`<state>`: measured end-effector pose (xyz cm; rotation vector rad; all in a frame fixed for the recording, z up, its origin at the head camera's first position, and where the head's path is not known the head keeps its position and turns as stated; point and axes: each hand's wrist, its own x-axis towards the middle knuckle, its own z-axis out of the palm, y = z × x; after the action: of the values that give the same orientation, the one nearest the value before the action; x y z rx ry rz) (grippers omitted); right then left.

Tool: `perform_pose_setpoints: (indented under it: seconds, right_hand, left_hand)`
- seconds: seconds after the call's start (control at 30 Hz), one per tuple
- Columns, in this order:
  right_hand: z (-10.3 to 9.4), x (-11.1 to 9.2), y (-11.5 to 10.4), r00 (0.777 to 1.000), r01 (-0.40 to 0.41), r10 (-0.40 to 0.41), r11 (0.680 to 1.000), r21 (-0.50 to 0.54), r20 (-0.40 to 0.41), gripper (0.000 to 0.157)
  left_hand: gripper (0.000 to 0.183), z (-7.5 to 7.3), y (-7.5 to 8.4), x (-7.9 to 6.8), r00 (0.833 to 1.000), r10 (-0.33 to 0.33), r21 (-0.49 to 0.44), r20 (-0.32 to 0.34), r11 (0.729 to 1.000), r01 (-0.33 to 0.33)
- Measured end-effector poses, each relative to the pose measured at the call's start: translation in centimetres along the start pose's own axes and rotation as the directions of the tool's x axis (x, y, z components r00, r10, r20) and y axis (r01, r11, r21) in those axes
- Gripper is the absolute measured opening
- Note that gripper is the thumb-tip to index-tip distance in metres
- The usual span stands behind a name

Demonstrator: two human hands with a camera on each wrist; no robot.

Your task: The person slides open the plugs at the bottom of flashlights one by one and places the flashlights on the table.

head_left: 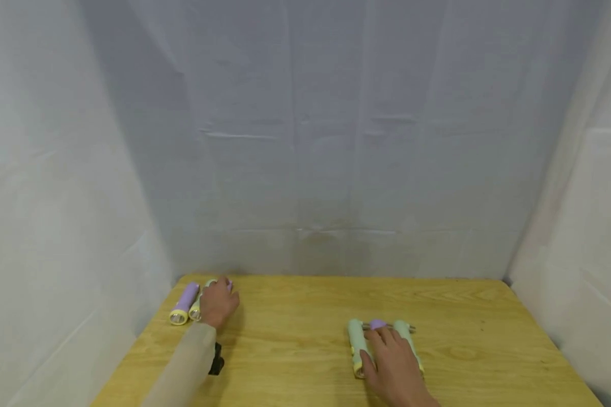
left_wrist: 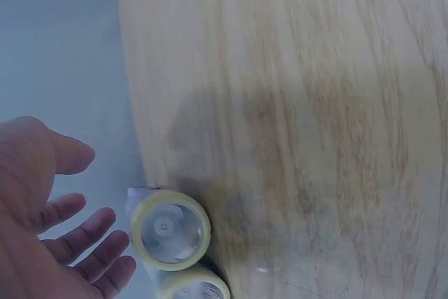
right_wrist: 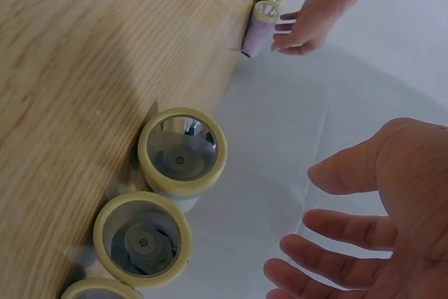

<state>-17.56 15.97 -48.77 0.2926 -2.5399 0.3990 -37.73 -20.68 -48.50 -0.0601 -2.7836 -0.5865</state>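
Two groups of flashlights with pale yellow heads lie on the table. My left hand (head_left: 219,302) hovers over the left group, fingers loose and gripping nothing. There a purple flashlight (head_left: 187,297) lies outermost, a green flashlight (head_left: 196,311) is beside it, and another purple one (head_left: 229,285) is mostly hidden by the hand. Over the right group is my right hand (head_left: 394,364), its thumb and fingers spread apart in the right wrist view. Under it a purple flashlight (head_left: 378,324) sits between a left green flashlight (head_left: 358,345) and a right green flashlight (head_left: 403,328). Thin metal prongs show near their tail ends.
The wooden table (head_left: 295,333) has rounded back corners. A pale sheet (head_left: 305,169) hangs behind it, with more sheeting along both sides. A dark band (head_left: 216,360) circles the left wrist over a light sleeve (head_left: 183,367).
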Motion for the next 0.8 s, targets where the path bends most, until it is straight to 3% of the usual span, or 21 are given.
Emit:
perform_pose_setpoints:
  seconds: [0.2,0.6,0.8]
  right_hand:
    - [0.0,-0.2,-0.1,0.999,-0.018,0.018,1.0,-0.009,0.033,0.026]
    - [-0.1,-0.3,-0.5,0.998,-0.042,0.042,0.999,0.004,0.05,0.029]
    - [0.0,-0.2,-0.6,0.998,-0.04,0.04,0.999,0.0,0.039,0.029]
  left_hand:
    - [0.038,0.2,-1.4,-0.5,1.0,-0.015,0.015,0.001,1.0,0.015]
    - [0.022,0.8,-2.8,-0.7,0.987,0.112,0.062,-0.112,0.992,-0.105]
    - [0.022,0.5,-3.2,-0.9,0.989,0.097,0.027,-0.113,0.995,-0.094]
